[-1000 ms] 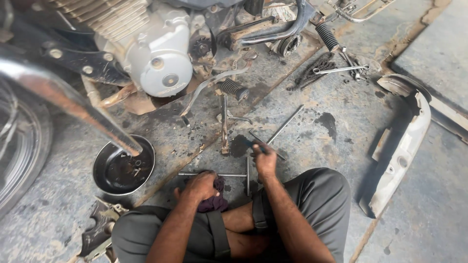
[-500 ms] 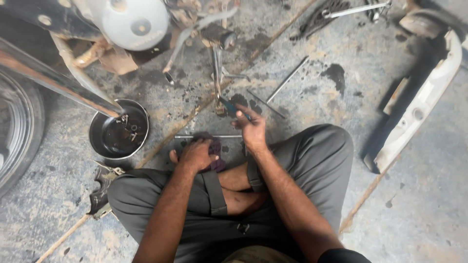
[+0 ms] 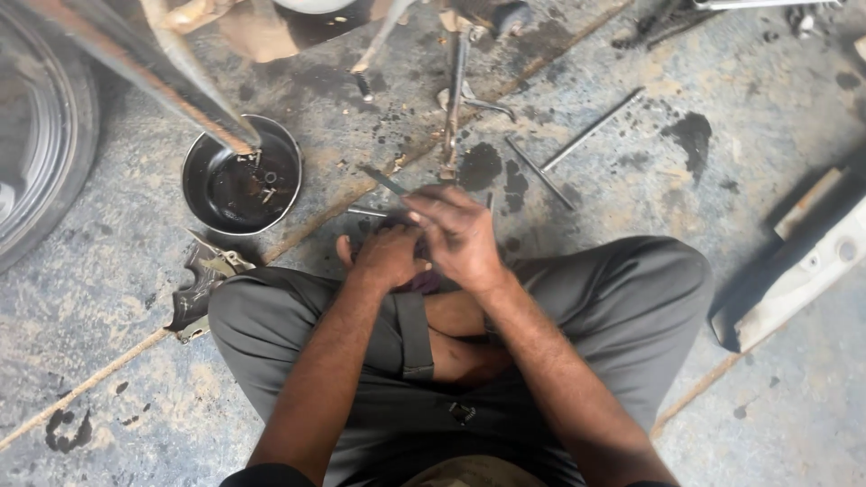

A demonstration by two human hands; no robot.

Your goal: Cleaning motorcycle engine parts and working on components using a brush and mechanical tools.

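Observation:
I sit cross-legged on an oily concrete floor, both hands together in front of my knees. My left hand [image 3: 386, 259] is closed around a small dark object with a purplish piece [image 3: 422, 281] under it; what it is cannot be made out. My right hand [image 3: 458, 236] lies just over the left and pinches a thin flat metal tool [image 3: 382, 181] whose tip points up and to the left. A short metal rod [image 3: 365, 213] lies on the floor just beyond my left hand.
A black bowl [image 3: 209, 155] of dark oil with bolts sits at left, under an exhaust pipe [image 3: 135, 65]. A wheel [image 3: 36, 135] is at far left and a metal bracket [image 3: 203, 284] by my knee. Rods [image 3: 586, 131], a lever [image 3: 456, 90] and a white panel [image 3: 803, 271] lie around.
My right hand came back from the floor ahead to meet my left hand, now with the thin tool in it. The view tilted down and closer to my lap.

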